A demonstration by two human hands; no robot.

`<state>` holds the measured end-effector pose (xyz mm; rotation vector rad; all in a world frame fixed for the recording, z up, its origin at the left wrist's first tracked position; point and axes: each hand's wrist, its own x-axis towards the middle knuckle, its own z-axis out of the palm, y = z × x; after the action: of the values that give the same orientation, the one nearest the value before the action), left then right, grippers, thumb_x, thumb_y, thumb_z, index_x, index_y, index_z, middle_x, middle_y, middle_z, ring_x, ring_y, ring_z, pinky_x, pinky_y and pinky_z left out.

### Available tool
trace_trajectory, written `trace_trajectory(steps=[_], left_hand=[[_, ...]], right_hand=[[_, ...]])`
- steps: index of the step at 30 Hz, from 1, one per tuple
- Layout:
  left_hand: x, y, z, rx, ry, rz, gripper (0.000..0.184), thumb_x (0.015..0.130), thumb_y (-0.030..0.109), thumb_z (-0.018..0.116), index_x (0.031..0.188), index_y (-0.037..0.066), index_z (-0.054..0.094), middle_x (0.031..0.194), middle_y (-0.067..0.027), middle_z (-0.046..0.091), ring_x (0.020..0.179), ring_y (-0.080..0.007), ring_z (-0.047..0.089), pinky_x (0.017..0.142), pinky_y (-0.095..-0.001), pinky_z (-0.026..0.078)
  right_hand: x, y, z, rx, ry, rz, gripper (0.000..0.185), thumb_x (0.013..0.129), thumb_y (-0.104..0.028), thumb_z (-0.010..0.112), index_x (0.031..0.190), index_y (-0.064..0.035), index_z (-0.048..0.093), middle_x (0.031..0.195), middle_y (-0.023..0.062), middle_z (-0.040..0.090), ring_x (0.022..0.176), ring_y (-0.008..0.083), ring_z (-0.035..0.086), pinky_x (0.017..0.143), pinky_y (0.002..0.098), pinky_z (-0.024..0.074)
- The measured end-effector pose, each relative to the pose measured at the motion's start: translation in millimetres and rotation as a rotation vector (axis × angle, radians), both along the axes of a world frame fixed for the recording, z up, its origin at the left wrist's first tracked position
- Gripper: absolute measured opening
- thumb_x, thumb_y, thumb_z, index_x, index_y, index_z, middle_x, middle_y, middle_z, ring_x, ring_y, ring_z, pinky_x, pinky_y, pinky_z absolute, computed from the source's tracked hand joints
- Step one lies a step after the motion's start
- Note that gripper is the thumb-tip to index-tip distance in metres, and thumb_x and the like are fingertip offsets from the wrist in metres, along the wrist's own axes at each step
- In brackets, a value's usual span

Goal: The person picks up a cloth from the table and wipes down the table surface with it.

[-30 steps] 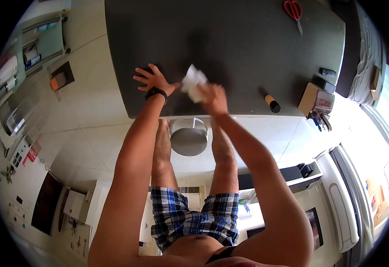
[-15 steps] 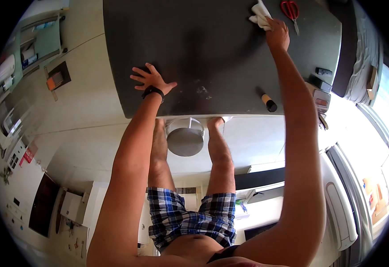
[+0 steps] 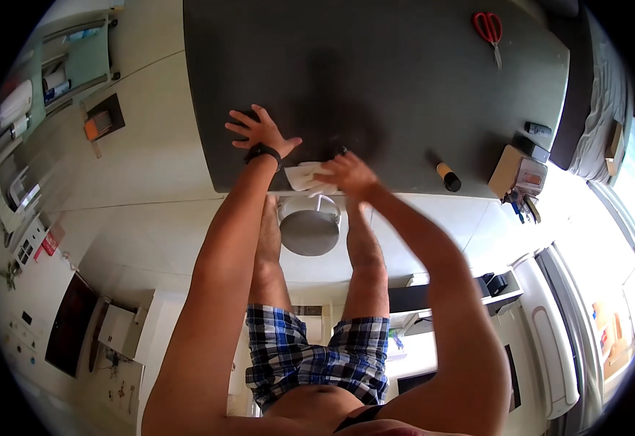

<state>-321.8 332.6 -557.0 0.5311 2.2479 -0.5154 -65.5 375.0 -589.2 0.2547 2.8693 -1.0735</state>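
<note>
Apparently wiping the tabletop [image 3: 274, 58]; grasping a white cloth [image 3: 300, 177] at the near edge with the right hand [image 3: 350, 175]; resting the left hand [image 3: 263, 134] farther left, spread and holding nothing; probably calling for steady downward pressure next.

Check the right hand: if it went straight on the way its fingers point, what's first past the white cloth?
Probably the black wristband on the left wrist, beyond the white cloth. The right hand is blurred and depth is unclear, so it could pass above or beside it.
</note>
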Motion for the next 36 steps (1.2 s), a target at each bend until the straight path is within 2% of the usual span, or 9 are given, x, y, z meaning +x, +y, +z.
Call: trace_trajectory(steps=[3, 5, 7, 10, 12, 24, 26, 31, 36], left_hand=[[0, 6, 5, 0.01, -0.007, 0.013, 0.148, 0.064, 0.058, 0.096, 0.167, 0.01, 0.001, 0.167, -0.0382, -0.015, 0.153, -0.0638, -0.005, 0.117, -0.0766, 0.025], [1, 8, 7, -0.019, -0.01, 0.017, 0.148, 0.064, 0.059, 0.096, 0.167, 0.009, 0.001, 0.167, -0.0383, -0.016, 0.153, -0.0639, -0.005, 0.117, -0.0768, 0.024], [4, 5, 5, -0.015, -0.013, 0.024, 0.148, 0.065, 0.058, 0.096, 0.167, 0.009, 0.002, 0.167, -0.0382, -0.016, 0.153, -0.0638, -0.005, 0.117, -0.0768, 0.024], [4, 7, 2, 0.007, -0.001, 0.024, 0.146, 0.065, 0.057, 0.096, 0.167, 0.009, 0.003, 0.167, -0.0384, -0.015, 0.153, -0.0637, -0.005, 0.117, -0.0769, 0.024], [5, 4, 3, 0.016, 0.008, 0.015, 0.146, 0.065, 0.057, 0.096, 0.167, 0.009, 0.003, 0.167, -0.0387, -0.015, 0.153, -0.0637, -0.005, 0.117, -0.0769, 0.024], [4, 1, 0, 0.016, -0.015, 0.005, 0.146, 0.063, 0.061, 0.096, 0.167, 0.01, 0.007, 0.166, -0.0401, -0.017, 0.151, -0.0665, -0.01, 0.115, -0.0798, 0.022], [5, -1, -4, 0.022, 0.002, -0.006, 0.148, 0.062, 0.061, 0.096, 0.167, 0.01, 0.006, 0.165, -0.0408, -0.018, 0.151, -0.0672, -0.011, 0.114, -0.0803, 0.021], [5, 2, 1, 0.034, -0.013, 0.012, 0.148, 0.063, 0.056, 0.098, 0.166, 0.009, 0.004, 0.165, -0.0408, -0.015, 0.152, -0.0654, -0.007, 0.115, -0.079, 0.023], [4, -2, -5, 0.051, 0.013, -0.009, 0.147, 0.063, 0.056, 0.097, 0.166, 0.008, 0.004, 0.166, -0.0408, -0.013, 0.152, -0.0659, -0.005, 0.115, -0.0785, 0.026]], right_hand=[[-18, 114, 8, -0.1, -0.473, 0.108, 0.039, 0.097, -0.03, 0.066, 0.136, -0.0317, 0.071, 0.137, 0.0035, 0.066, 0.128, 0.0284, 0.059, 0.113, 0.0411, 0.0452], [-2, 210, -31, 0.373, 0.088, 0.04, 0.032, 0.103, -0.027, 0.06, 0.131, -0.0358, 0.072, 0.129, 0.0075, 0.07, 0.117, 0.0304, 0.066, 0.104, 0.0389, 0.0543], [-24, 288, -8, 0.482, -0.107, -0.269, 0.05, 0.091, -0.005, 0.066, 0.13, -0.0361, 0.073, 0.135, 0.0049, 0.067, 0.125, 0.0278, 0.063, 0.104, 0.0418, 0.0545], [-67, 323, -16, 0.566, -0.09, -0.661, 0.049, 0.085, -0.008, 0.072, 0.127, -0.0329, 0.075, 0.12, 0.0056, 0.067, 0.116, 0.0291, 0.065, 0.096, 0.044, 0.0563], [-109, 307, -34, 0.43, 0.01, -1.387, 0.047, 0.08, -0.014, 0.078, 0.125, -0.0284, 0.076, 0.113, 0.0076, 0.064, 0.11, 0.0311, 0.064, 0.091, 0.0454, 0.056], [-44, 56, 3, -0.075, 0.117, -0.416, 0.064, 0.068, -0.015, 0.083, 0.13, -0.0219, 0.073, 0.104, 0.0091, 0.06, 0.101, 0.0308, 0.061, 0.086, 0.0442, 0.0513], [11, 80, 2, 0.055, 0.045, 0.176, 0.06, 0.074, -0.014, 0.081, 0.132, -0.023, 0.072, 0.116, 0.0089, 0.065, 0.11, 0.0303, 0.063, 0.095, 0.0444, 0.0529], [88, 254, -19, 0.356, -0.01, -0.185, 0.051, 0.085, 0.0, 0.069, 0.127, -0.0284, 0.076, 0.131, 0.0094, 0.067, 0.119, 0.0316, 0.064, 0.103, 0.0431, 0.0547], [68, 311, -23, 0.391, -0.065, -1.27, 0.046, 0.08, -0.013, 0.079, 0.125, -0.0225, 0.078, 0.114, 0.0097, 0.065, 0.11, 0.0329, 0.064, 0.093, 0.0441, 0.0549]])
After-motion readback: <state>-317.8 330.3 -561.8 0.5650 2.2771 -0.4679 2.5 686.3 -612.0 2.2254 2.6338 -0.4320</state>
